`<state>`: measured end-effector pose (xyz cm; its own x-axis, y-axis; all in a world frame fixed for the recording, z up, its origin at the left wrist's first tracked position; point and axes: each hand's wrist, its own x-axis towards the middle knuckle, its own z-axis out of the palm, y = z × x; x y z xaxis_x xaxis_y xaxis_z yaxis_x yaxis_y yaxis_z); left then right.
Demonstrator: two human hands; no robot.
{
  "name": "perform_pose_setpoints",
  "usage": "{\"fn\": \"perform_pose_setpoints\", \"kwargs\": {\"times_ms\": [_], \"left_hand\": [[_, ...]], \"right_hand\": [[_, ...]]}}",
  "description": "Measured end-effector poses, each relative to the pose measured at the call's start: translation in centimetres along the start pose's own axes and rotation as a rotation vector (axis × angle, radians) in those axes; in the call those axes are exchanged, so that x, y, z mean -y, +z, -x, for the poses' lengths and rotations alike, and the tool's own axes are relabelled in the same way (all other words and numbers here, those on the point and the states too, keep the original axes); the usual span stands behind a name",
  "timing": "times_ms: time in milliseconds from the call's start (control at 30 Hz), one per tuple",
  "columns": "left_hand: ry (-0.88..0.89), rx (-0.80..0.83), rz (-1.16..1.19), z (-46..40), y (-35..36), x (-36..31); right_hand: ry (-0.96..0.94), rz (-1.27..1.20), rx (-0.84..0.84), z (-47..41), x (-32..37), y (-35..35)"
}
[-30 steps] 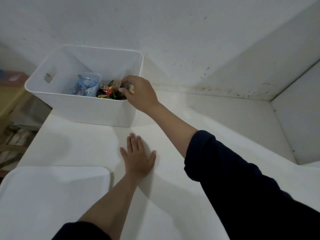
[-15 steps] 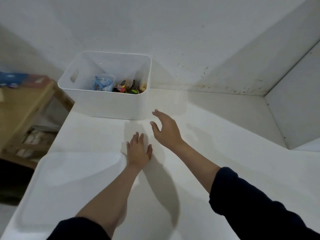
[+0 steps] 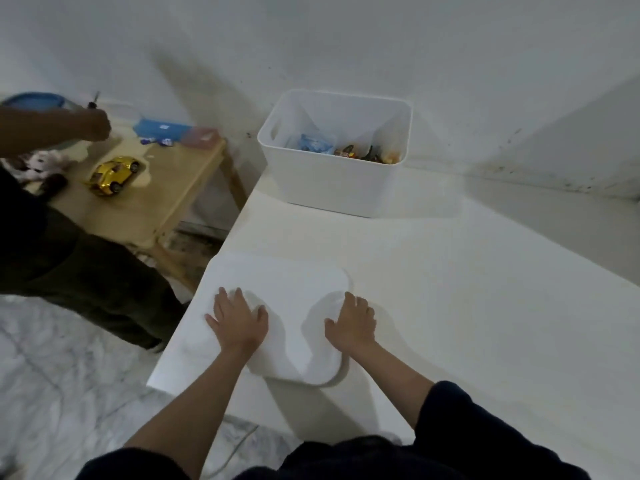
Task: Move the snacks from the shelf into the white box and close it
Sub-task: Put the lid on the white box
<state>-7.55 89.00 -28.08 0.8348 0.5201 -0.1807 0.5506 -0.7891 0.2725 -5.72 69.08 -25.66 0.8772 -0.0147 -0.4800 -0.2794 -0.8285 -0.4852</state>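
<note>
The white box (image 3: 332, 188) stands uncovered at the back of the white shelf top (image 3: 467, 289), near its left edge. Inside lie several snacks (image 3: 349, 152): a blue packet and dark, red and orange wrappers. The flat white lid (image 3: 287, 289) lies on the shelf top near me, at the left edge. My left hand (image 3: 237, 320) rests flat on the lid's left part with spread fingers. My right hand (image 3: 353, 323) lies with spread fingers on the lid's right edge. Neither hand holds anything.
A wooden side table (image 3: 156, 202) at the left carries a gold toy car (image 3: 114, 174), blue packets (image 3: 161, 129) and a plush toy. Another person (image 3: 52, 244) in dark clothes stands there, arm over that table. Marble floor lies below; walls close the shelf behind and right.
My right hand left the snacks in the box and came back toward me. Both hands moved onto the lid. My view swung left, showing the side table and the other person.
</note>
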Motion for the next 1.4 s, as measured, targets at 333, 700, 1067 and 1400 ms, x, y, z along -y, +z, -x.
{"fn": "perform_pose_setpoints", "kwargs": {"times_ms": [333,700,1067,1400], "left_hand": [[-0.235,0.041,0.021,-2.7,-0.7,5.1],[-0.133,-0.175,0.179,-3.7,-2.8,2.6],[0.149,-0.363,0.433,-10.4,-11.1,-7.9],[0.321,-0.274,0.248,-16.9,-14.8,-16.3]], "right_hand": [[0.08,0.063,-0.061,0.2,2.5,2.1],[0.118,-0.237,-0.291,0.0,4.8,-0.7],[0.015,-0.29,-0.691,-3.6,10.2,-12.2],[0.088,-0.201,-0.598,-11.1,12.6,-22.1]]}}
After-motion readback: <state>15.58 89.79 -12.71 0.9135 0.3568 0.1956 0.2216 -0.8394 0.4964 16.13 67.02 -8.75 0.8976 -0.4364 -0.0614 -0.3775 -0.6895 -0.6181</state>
